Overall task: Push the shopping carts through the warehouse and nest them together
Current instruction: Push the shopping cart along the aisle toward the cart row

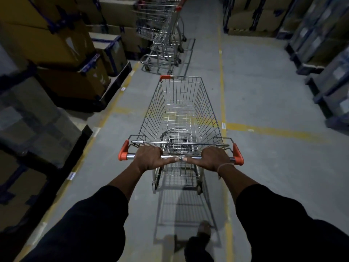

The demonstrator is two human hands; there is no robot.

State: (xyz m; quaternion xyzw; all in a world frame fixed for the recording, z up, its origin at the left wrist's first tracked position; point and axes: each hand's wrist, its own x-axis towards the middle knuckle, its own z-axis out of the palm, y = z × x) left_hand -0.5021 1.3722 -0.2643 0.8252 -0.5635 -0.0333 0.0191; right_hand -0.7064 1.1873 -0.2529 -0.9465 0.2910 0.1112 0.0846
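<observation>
So the cart (179, 118) is right in front of me in the middle of the aisle, basket empty, pointing straight down the lane. Both my hands are wrapped around its metal handle bar (180, 157), knuckles up. Left hand (149, 157) sits left of centre, right hand (214, 157) right of centre, and my thumbs lie along the bar and nearly meet in the middle. Both arms are stretched out almost straight, dark sleeves pushed up to the forearms, thin band (224, 166) on my right wrist. Orange end caps (123, 150) stick out past each hand.

Further ahead, a bit to the left, there's a row of nested carts (162, 31), well apart from mine. Grey concrete floor (264, 103) with yellow lines (222, 87), stacked cardboard boxes (56, 44) on the left, wrapped pallets (321, 35) on the right.
</observation>
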